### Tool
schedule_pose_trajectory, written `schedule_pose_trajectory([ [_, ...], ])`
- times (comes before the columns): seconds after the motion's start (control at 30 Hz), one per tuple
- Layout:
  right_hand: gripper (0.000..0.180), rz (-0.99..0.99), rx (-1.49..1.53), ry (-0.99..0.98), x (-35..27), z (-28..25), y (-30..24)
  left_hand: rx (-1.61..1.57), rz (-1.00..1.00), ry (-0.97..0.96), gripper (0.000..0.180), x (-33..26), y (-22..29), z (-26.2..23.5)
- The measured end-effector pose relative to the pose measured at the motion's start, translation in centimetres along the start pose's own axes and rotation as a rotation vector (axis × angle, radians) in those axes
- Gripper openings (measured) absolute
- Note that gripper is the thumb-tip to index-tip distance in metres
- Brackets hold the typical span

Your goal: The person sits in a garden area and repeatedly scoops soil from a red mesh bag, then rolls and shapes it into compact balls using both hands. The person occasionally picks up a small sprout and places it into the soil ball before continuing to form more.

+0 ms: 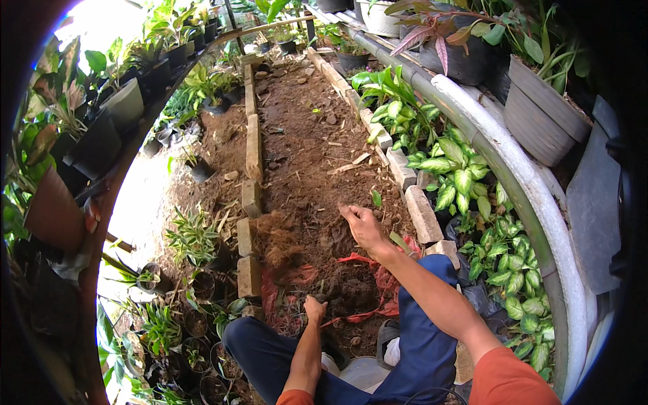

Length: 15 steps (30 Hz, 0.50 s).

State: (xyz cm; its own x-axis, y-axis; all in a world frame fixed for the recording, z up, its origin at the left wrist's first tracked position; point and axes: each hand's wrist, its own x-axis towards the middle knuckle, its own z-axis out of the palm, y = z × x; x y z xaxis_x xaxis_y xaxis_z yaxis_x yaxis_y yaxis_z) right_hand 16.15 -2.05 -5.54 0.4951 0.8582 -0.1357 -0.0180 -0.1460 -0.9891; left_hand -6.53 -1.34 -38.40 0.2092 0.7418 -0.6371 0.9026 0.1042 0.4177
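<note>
Orange sleeves [513, 379] and dark blue trousers [430, 320] sit nearest the camera, along the lower edge. At the left, potted plants [192, 236] stand beside a row of bricks [248, 277]. Just right of it, a brown fibrous clump [278, 246] lies on the bed's soil [304, 155], which runs between two brick rows. The left hand [314, 309] is low at the near end, its fingers curled inward — I cannot tell whether they grip anything. Torn red plastic [388, 287] lies in the soil between the hands. The right hand [366, 229] is farther up the bed, fingers bent, tips drawn close together — what they may pinch is too small to tell. Beyond the right-hand bricks [423, 214] grow pale-centred leafy plants [455, 169].
</note>
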Motion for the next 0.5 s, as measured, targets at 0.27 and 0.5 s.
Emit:
schedule_pose_trajectory([
  [0.27, 0.042, -0.033, -0.052, -0.003, 0.2, -0.3, 0.4, 0.256, 0.059, 0.061, 0.083, -1.0, 0.2, 0.6],
  [0.5, 0.048, 0.001, -0.094, -0.044, -0.3, -0.2, -0.4, 0.126, 0.175, 0.001, 0.083, -1.4, -1.1, 1.0],
])
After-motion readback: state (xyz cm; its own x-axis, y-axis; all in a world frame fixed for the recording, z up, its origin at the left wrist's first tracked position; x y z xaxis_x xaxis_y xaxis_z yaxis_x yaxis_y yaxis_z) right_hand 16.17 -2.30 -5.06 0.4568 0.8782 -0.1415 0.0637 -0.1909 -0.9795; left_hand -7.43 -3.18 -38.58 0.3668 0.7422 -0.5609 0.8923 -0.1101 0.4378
